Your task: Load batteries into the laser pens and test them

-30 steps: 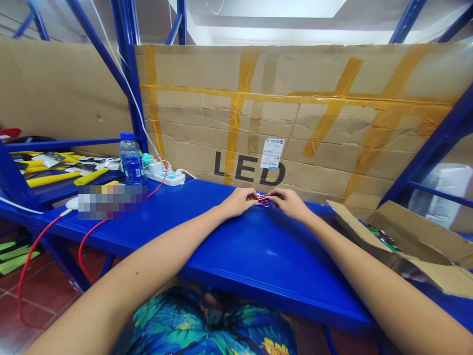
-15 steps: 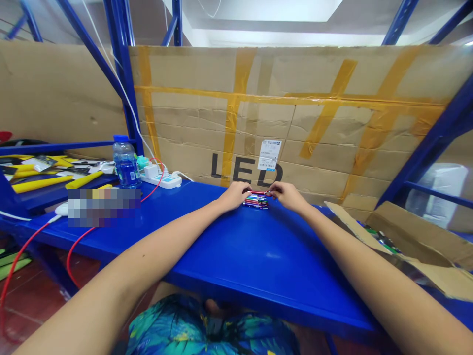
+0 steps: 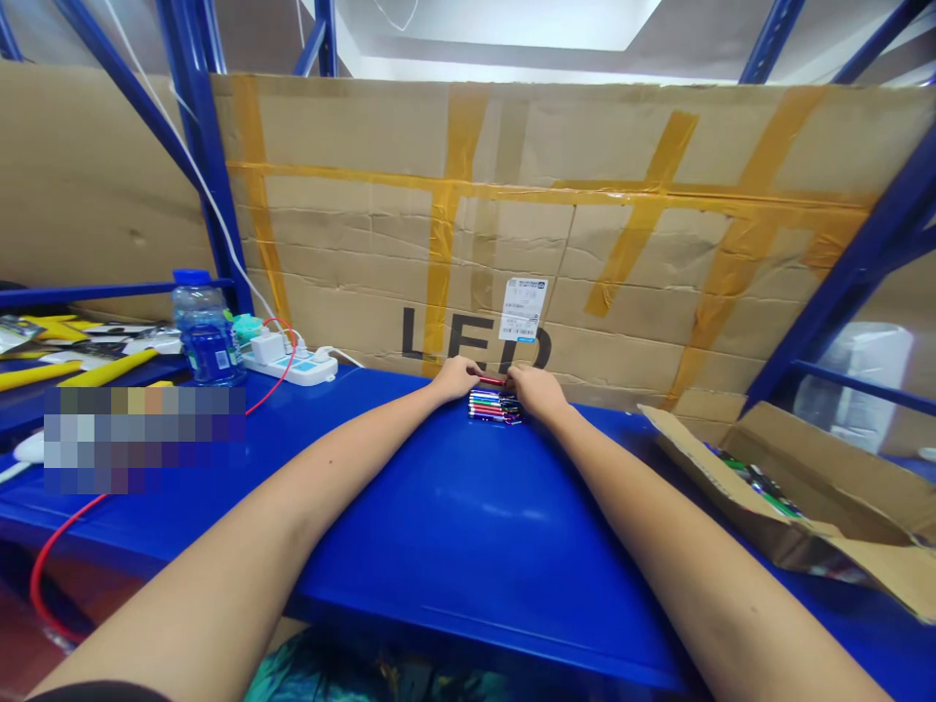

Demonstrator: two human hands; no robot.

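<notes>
A small stack of slim metallic pens or similar sticks point(image 3: 494, 407), in several colours, lies on the blue table point(image 3: 468, 526) near its back edge. Just behind the stack, a red stick point(image 3: 491, 381) is held level between my two hands. My left hand point(image 3: 458, 378) pinches its left end. At its right end are the closed fingers of my right hand point(image 3: 536, 392), which also partly cover the right side of the stack.
An open cardboard box point(image 3: 863, 487) with more colourful sticks stands at the right. To the left are a bottle with a blue cap point(image 3: 207, 336), a white power strip point(image 3: 299, 368), a red cable and yellow-handled items point(image 3: 109, 369). A taped cardboard sheet point(image 3: 351, 244) rises behind the table.
The view has shifted slightly, so the bottle and power strip sit further left. Both hands remain at the red stick, now a little nearer each other, with the right fingers lower over the stack's edge.
</notes>
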